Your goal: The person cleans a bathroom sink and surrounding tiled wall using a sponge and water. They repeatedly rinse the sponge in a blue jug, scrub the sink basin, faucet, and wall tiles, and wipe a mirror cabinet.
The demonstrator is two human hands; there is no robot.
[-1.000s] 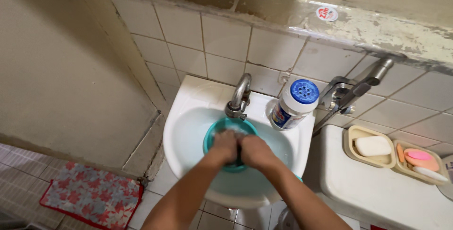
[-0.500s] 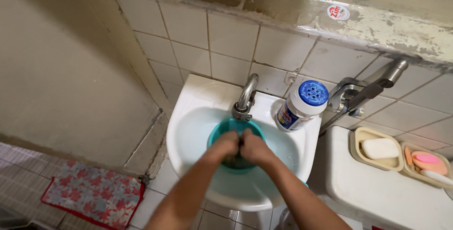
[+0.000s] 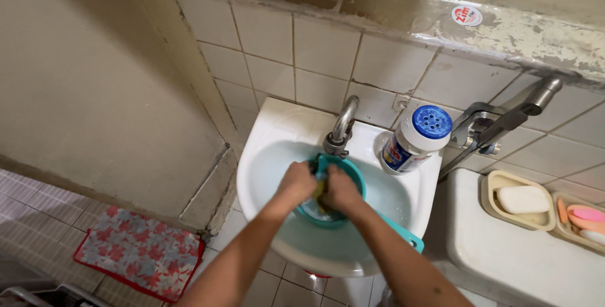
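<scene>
Two bare hands meet over a white wall-mounted sink point(image 3: 271, 156), which sits under a tiled wall point(image 3: 321, 49) and beside a white toilet tank lid point(image 3: 504, 250). On the floor to the left lies a red floral mat point(image 3: 138, 253). Inside the sink rests a teal dipper point(image 3: 343, 175), its bowl directly below the curved metal tap point(image 3: 342, 124) and its handle running out over the sink's front right rim. On the sink's back right corner stands a white canister with a perforated blue lid point(image 3: 416, 140), and a beige soap dish with a white bar point(image 3: 520, 200) lies on the tank lid. The left hand point(image 3: 296, 183) is curled closed over the dipper's bowl, and the right hand point(image 3: 340, 190) is curled closed just beside it, knuckles touching; pinched between them is a small yellowish scrubbing piece point(image 3: 321, 187), mostly hidden, so its exact kind cannot be told.
</scene>
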